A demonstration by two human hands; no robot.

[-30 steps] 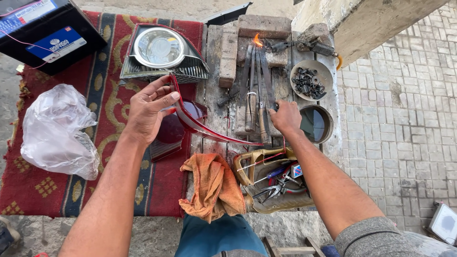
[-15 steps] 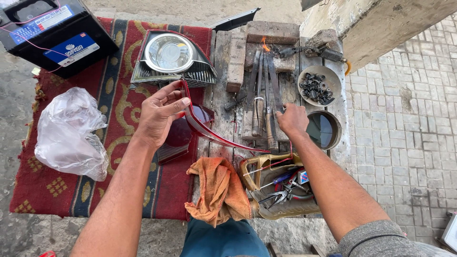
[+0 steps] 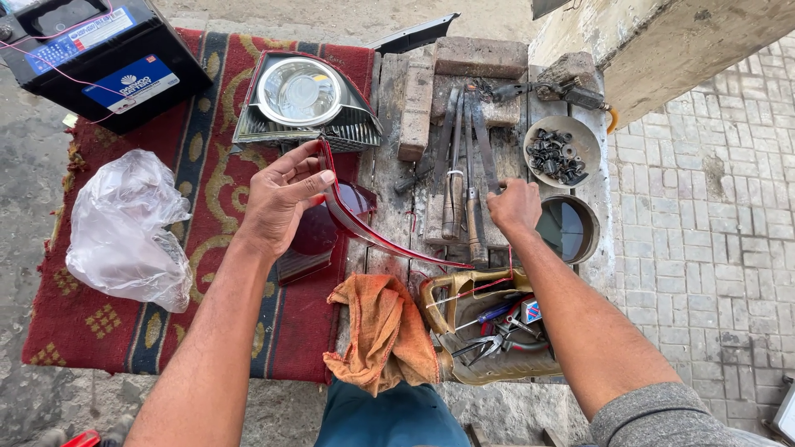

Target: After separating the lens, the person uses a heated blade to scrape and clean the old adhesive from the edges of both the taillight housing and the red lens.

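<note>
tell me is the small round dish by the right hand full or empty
Partly full: the round dish holds a heap of small dark metal parts, with bare rim showing around them.

You've got soft, even daylight here; shadows stay faint; everything's sharp, though your edges bend a bit from the wide lens.

Upper left: black car battery (image 3: pixel 99 58) | left: clear plastic bag (image 3: pixel 128 228) on red patterned rug (image 3: pixel 91 323) | bottom centre: orange rag (image 3: pixel 383 331) | upper right: dish (image 3: pixel 561 151) of small dark parts, possibly nuts.
</note>
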